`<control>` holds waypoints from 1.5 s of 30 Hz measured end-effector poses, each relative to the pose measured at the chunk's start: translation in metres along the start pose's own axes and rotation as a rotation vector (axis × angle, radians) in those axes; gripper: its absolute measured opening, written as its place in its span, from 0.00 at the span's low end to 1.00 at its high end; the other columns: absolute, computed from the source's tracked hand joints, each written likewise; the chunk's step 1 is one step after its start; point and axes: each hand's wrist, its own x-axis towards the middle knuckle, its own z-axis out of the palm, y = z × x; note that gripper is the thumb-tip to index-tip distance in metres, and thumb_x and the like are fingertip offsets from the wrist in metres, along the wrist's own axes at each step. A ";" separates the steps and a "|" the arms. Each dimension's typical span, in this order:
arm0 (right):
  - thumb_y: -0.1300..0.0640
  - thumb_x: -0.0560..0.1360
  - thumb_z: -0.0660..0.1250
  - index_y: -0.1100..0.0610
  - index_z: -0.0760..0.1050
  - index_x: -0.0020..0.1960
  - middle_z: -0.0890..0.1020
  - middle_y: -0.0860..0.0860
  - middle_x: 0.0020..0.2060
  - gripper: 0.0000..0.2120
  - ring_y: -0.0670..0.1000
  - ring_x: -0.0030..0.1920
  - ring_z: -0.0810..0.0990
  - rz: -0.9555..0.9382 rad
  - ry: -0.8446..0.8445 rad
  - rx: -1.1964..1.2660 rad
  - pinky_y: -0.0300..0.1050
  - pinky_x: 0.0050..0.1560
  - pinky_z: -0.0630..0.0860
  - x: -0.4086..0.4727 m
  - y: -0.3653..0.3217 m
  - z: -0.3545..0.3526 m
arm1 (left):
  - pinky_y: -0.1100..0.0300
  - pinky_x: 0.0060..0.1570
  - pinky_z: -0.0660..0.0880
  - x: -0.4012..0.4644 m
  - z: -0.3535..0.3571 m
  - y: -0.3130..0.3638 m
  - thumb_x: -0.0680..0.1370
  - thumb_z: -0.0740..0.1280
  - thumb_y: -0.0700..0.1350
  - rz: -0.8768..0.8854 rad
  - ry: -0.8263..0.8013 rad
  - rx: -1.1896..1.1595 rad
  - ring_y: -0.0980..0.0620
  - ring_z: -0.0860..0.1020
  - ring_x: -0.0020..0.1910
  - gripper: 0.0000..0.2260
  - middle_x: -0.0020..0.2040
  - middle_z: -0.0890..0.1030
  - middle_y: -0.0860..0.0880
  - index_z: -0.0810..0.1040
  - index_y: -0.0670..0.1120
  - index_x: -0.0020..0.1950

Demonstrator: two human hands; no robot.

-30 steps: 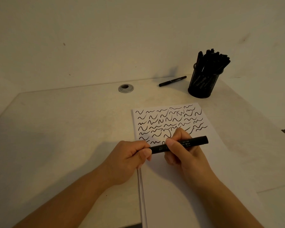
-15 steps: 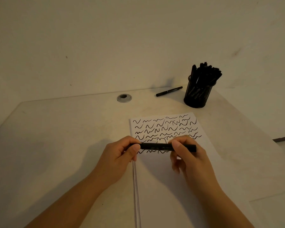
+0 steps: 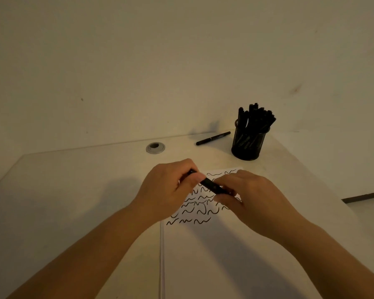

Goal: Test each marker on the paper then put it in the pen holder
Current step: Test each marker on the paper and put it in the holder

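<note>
Black marker [image 3: 212, 186] held above the paper [image 3: 203, 212], slanting down toward the right. Left hand [image 3: 171, 190] grips its upper end with curled fingers; right hand [image 3: 251, 199] pinches the lower end. Paper lies flat on the counter [image 3: 73, 190], covered in black squiggles. Pen holder [image 3: 247, 143], full of black markers, stands at the far right. A loose marker [image 3: 213, 138] lies just left of the holder. Grey grommet [image 3: 155, 148] sits in the counter's rear edge.
</note>
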 end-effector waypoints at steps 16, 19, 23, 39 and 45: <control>0.59 0.72 0.69 0.51 0.61 0.64 0.77 0.45 0.42 0.25 0.49 0.41 0.79 0.428 0.436 0.326 0.36 0.33 0.70 0.066 0.103 -0.035 | 0.51 0.52 0.74 0.129 0.044 -0.080 0.77 0.60 0.55 -0.302 -0.329 0.412 0.50 0.76 0.51 0.12 0.55 0.76 0.50 0.75 0.51 0.55; 0.59 0.71 0.70 0.46 0.55 0.70 0.75 0.39 0.40 0.34 0.40 0.38 0.78 0.416 0.519 0.363 0.31 0.32 0.67 0.076 0.112 -0.045 | 0.52 0.52 0.73 0.148 0.057 -0.094 0.77 0.60 0.54 -0.285 -0.324 0.491 0.47 0.75 0.53 0.14 0.57 0.74 0.47 0.73 0.50 0.58; 0.59 0.71 0.70 0.42 0.49 0.72 0.73 0.38 0.42 0.39 0.40 0.37 0.79 0.387 0.597 0.383 0.31 0.30 0.70 0.088 0.117 -0.054 | 0.52 0.49 0.74 0.162 0.071 -0.106 0.77 0.61 0.54 -0.277 -0.295 0.534 0.47 0.74 0.54 0.16 0.58 0.73 0.47 0.71 0.49 0.61; 0.59 0.74 0.66 0.49 0.65 0.63 0.78 0.44 0.39 0.20 0.49 0.40 0.79 0.331 0.607 0.271 0.46 0.43 0.78 0.115 0.127 -0.033 | 0.54 0.45 0.71 0.169 0.095 -0.136 0.77 0.62 0.52 -0.345 -0.223 0.572 0.44 0.74 0.53 0.12 0.54 0.75 0.44 0.73 0.46 0.56; 0.55 0.76 0.64 0.53 0.70 0.59 0.78 0.53 0.40 0.13 0.54 0.40 0.75 0.307 0.574 0.058 0.48 0.40 0.74 0.119 0.128 -0.022 | 0.55 0.43 0.70 0.170 0.096 -0.136 0.77 0.61 0.51 -0.349 -0.206 0.565 0.44 0.75 0.51 0.12 0.53 0.76 0.44 0.74 0.45 0.53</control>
